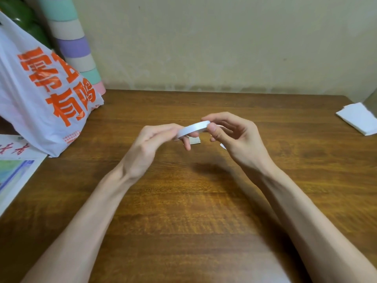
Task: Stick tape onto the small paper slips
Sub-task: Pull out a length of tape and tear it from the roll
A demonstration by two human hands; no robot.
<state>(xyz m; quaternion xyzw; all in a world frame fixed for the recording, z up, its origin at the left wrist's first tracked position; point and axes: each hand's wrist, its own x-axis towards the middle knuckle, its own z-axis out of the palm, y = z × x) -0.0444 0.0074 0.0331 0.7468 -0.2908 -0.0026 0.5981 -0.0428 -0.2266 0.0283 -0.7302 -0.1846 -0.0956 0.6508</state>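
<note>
A white roll of tape point(193, 128) is held above the middle of the wooden table point(183, 201), tilted nearly flat. My right hand point(230, 135) pinches its right rim between thumb and fingers. My left hand point(155, 139) touches the roll's left edge with its fingertips. Under the hands lies a small stack of paper slips point(194, 140), mostly hidden by my left fingers. A small white piece point(223, 146) shows below my right palm; what it is cannot be told.
A white plastic bag point(40, 94) with orange print stands at the back left, in front of a striped pastel roll point(75, 43). Printed paper point(14, 172) lies at the left edge. White folded sheets point(359, 121) sit at the far right.
</note>
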